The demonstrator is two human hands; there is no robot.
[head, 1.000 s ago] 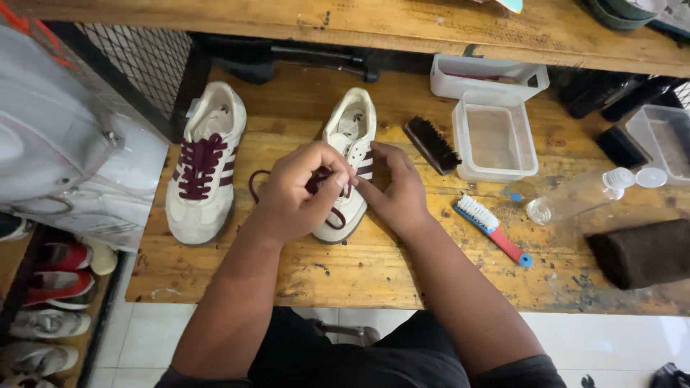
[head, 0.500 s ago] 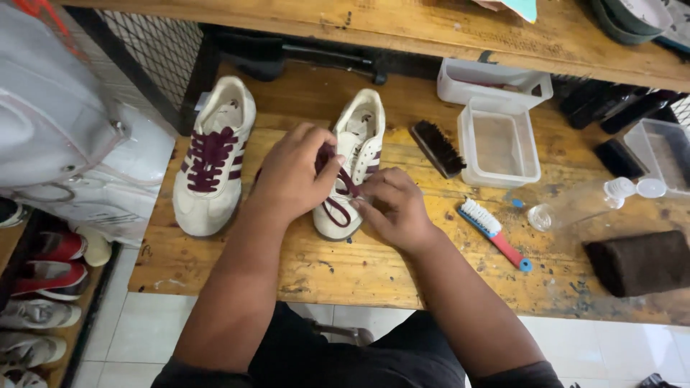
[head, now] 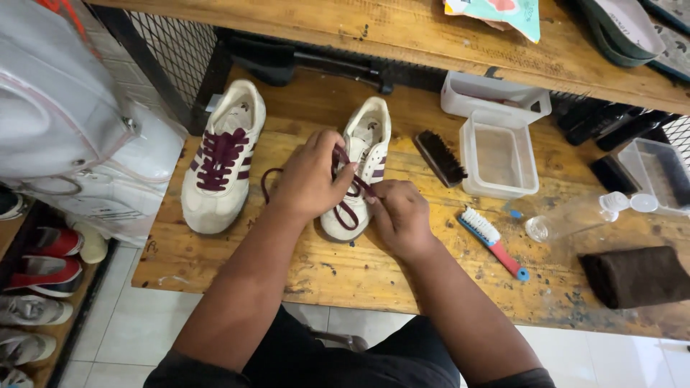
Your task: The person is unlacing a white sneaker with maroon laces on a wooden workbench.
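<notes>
Two cream sneakers with maroon stripes stand on a wooden table [head: 237, 269]. The left sneaker [head: 219, 162] is fully laced with a maroon lace. Over the right sneaker [head: 365, 154] my left hand [head: 310, 176] pinches a maroon shoelace [head: 346, 208], which loops out to the left of the shoe. Just right of the shoe's toe, my right hand [head: 397, 214] grips the other stretch of the same lace. Both hands hide the middle of the shoe.
A dark bristle brush [head: 440, 156], two clear plastic tubs [head: 497, 154], a red-and-blue scrub brush [head: 492, 241], a clear bottle [head: 568, 215] and a brown cloth block [head: 636, 276] lie to the right. White bags [head: 79, 136] hang left above shoes on a rack.
Both hands have slid down the right sneaker toward its toe, pulling the lace. My right hand closed into a tighter grip. The view drifted slightly, showing more of the upper shelf.
</notes>
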